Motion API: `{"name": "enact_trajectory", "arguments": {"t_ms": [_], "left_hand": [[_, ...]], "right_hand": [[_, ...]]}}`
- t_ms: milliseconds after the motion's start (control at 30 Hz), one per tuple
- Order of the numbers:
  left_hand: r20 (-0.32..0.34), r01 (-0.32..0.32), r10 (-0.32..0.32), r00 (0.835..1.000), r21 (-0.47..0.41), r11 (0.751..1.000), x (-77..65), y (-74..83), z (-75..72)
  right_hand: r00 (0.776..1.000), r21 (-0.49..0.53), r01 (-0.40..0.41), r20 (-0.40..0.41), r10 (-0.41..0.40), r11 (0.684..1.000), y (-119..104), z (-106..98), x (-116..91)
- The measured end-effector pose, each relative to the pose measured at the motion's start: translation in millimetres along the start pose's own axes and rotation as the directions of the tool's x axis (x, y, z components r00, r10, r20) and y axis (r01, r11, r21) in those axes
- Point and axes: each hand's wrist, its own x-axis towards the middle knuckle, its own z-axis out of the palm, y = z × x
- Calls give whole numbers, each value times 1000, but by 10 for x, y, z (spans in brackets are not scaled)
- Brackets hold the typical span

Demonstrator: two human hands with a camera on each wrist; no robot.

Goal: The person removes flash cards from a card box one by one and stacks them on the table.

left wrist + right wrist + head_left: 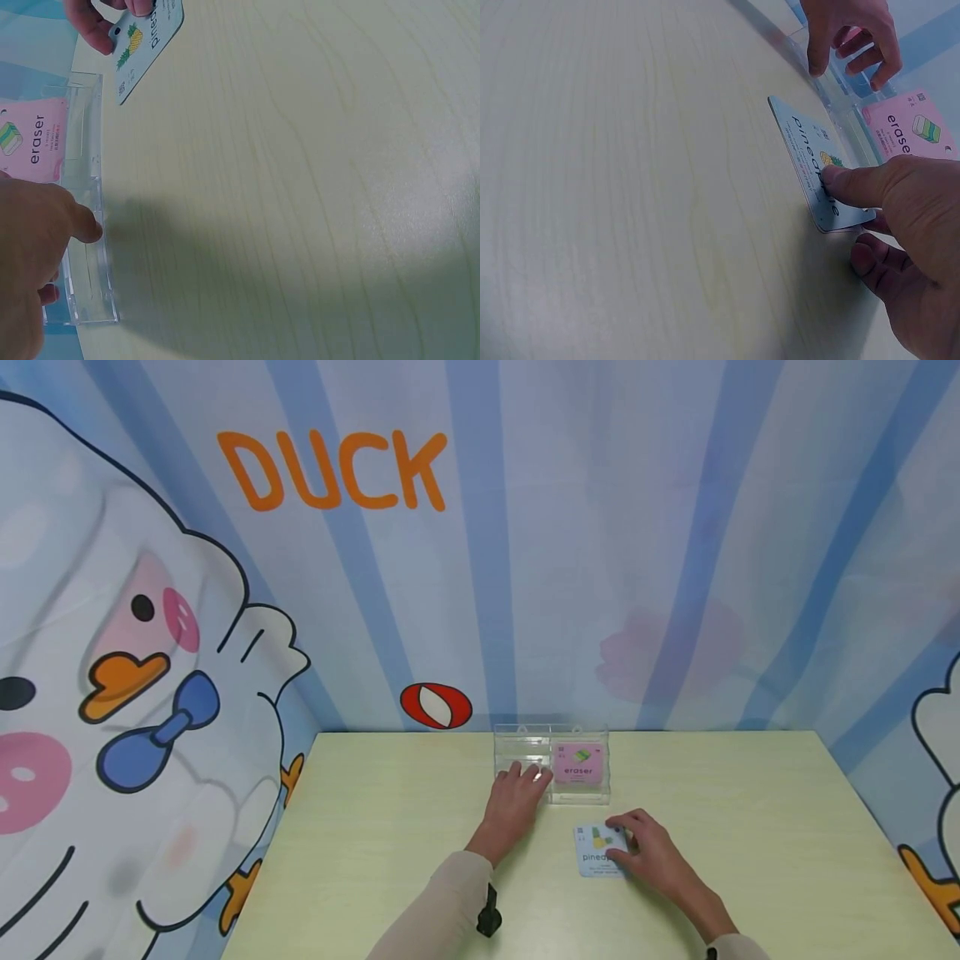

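Note:
A light blue pineapple card [592, 853] is pinched by my right hand [651, 853], thumb on its face, in front of a clear plastic card holder [522, 740]. In the right wrist view the card [799, 139] is tilted, and a second edge shows beneath it, so it may be a small stack. My left hand [516, 802] is at the holder's left compartment with fingers loosely bent. Its thumb [87, 225] lies by the front lip; whether it presses there I cannot tell. A pink eraser card [578, 763] stands in the right compartment.
The pale wood-grain table [375, 827] spreads around the holder. Behind it hangs a blue striped backdrop [585, 527] with duck drawings and the word DUCK. A dark strap with a small black piece [489, 917] is on the left wrist.

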Motion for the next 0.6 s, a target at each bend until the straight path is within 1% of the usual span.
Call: {"name": "enact_trajectory", "arguments": {"t_ms": [267, 533, 600], "left_hand": [[-5, 2, -2, 1000, -4, 1000, -5, 0, -16], [-7, -2, 2, 1000, 4, 1000, -8, -2, -13], [-8, -3, 3, 1000, 8, 1000, -6, -3, -8]], "right_hand": [[1000, -48, -15, 19, 16, 999, -19, 7, -2], [999, -54, 37, 4, -37, 998, -30, 9, -13], [999, -50, 37, 4, -37, 998, -31, 8, -12]]}}
